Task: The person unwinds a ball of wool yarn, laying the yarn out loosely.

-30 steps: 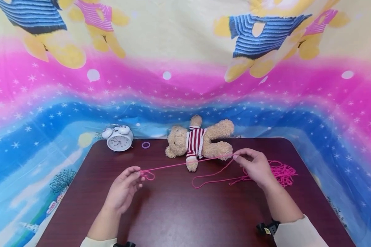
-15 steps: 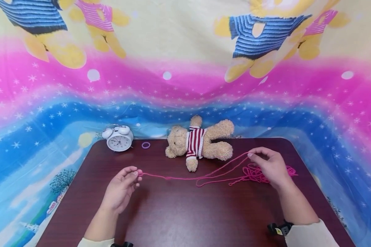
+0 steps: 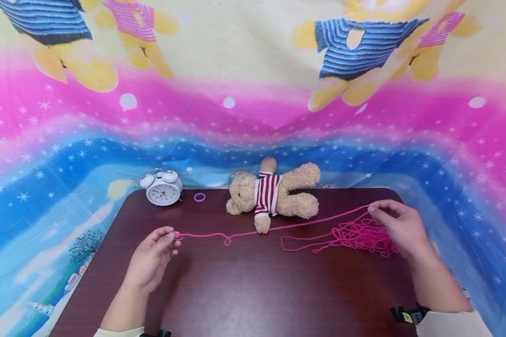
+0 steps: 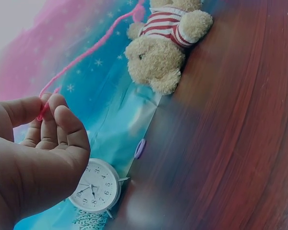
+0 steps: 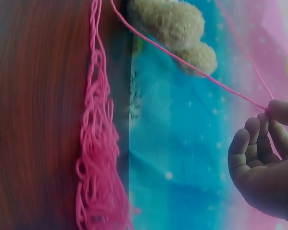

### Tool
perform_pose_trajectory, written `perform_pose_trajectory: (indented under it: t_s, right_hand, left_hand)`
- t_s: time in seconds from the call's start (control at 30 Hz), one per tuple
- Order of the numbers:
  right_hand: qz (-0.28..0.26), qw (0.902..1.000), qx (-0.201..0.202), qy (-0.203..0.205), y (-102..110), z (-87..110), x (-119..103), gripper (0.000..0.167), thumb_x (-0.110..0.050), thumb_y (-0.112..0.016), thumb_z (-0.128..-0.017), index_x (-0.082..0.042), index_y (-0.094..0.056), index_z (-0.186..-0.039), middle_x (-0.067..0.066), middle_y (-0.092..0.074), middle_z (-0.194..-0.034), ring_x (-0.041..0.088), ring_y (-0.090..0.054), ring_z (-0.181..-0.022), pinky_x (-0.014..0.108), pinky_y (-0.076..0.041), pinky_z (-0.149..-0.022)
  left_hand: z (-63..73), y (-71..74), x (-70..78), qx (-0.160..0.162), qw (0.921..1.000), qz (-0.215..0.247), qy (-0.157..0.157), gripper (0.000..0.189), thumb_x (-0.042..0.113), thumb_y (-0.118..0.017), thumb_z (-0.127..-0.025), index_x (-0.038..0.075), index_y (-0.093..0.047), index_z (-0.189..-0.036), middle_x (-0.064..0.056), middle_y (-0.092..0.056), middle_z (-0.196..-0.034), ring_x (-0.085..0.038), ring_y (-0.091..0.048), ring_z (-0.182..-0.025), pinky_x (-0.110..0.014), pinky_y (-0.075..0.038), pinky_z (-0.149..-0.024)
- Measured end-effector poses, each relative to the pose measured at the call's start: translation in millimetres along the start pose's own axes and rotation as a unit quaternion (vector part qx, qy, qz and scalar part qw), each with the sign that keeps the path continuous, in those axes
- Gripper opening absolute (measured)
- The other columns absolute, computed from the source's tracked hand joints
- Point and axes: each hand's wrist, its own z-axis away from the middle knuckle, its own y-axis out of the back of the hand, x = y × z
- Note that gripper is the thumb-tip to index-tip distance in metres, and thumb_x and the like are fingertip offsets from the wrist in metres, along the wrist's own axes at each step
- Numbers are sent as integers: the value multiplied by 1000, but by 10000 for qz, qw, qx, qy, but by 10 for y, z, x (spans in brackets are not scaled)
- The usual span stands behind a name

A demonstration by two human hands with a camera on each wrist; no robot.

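Note:
A pink yarn strand (image 3: 295, 226) stretches above the table between both hands, with a small loop or kink in it nearer the left side. My left hand (image 3: 151, 257) pinches its end between thumb and forefinger; the left wrist view shows a short bit of yarn (image 4: 43, 112) at those fingertips. At the right, my right hand (image 3: 400, 229) pinches the strand between thumb and fingers, above the tangled pile of pink yarn (image 3: 362, 236). In the right wrist view the pile (image 5: 98, 158) lies along the table, and yarn runs both ways from the pinching right hand (image 5: 269, 163).
On the dark wooden table (image 3: 253, 290), a teddy bear (image 3: 267, 194) in a red-striped shirt lies on its back behind the strand. A white alarm clock (image 3: 163, 188) and a purple ring (image 3: 199, 197) are at the back left. A printed cloth (image 3: 253, 121) hangs behind.
My right hand has moved right, drawing the pinched strand out over the pile. The left hand has shifted slightly left, still holding the end. The stretch between the hands is longer.

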Motion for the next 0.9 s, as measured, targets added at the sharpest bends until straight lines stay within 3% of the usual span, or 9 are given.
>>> perform_pose_trajectory:
  t_s: [0.17, 0.37, 0.53, 0.77, 0.9]
  right_hand:
    - [-36, 9999, 141, -34, 161, -64, 114, 46, -46, -68, -100, -7, -69, -124, -13, -70, -98, 1, -69, -86, 20, -54, -72]
    - [-73, 9993, 332, -154, 348, -116, 279, 39, -42, -70, -99, -10, -71, -120, -15, -70, -90, 4, -69, -79, 23, -56, -66]
    - [127, 9987, 405, -288, 508, -160, 413, 37, -43, -69, -100, -12, -71, -120, -21, -68, -88, 2, -66, -78, 19, -53, -66]
    - [239, 9978, 362, -496, 674, -209, 585, 49, -44, -65, -102, -3, -66, -129, -28, -64, -92, -5, -64, -80, 14, -53, -69]
    - [335, 9966, 354, -660, 770, -227, 681, 48, -47, -63, -102, -7, -66, -129, -29, -61, -93, -6, -63, -80, 15, -52, -67]
  left_hand:
    - [7, 54, 6, 5, 10000, 22, 21, 9, 15, -62, -106, 14, -61, -115, 4, -70, -103, -10, -68, -91, -25, -54, -79]
    - [22, 88, 7, 30, 10000, 26, -29, 9, 13, -62, -105, 15, -62, -114, 4, -71, -102, -12, -68, -92, -25, -54, -79]
    - [16, 91, -7, 24, 10000, 22, -59, 9, 13, -62, -105, 15, -62, -114, 5, -71, -101, -11, -68, -91, -25, -55, -78]
    - [-8, 74, -43, -39, 9999, 103, -85, 8, 11, -61, -106, 14, -64, -112, 3, -72, -101, -10, -68, -89, -23, -54, -76]
    - [-6, 66, -52, -12, 10000, 22, -53, 8, 13, -62, -105, 16, -66, -111, 3, -73, -102, -9, -68, -90, -23, -54, -76]
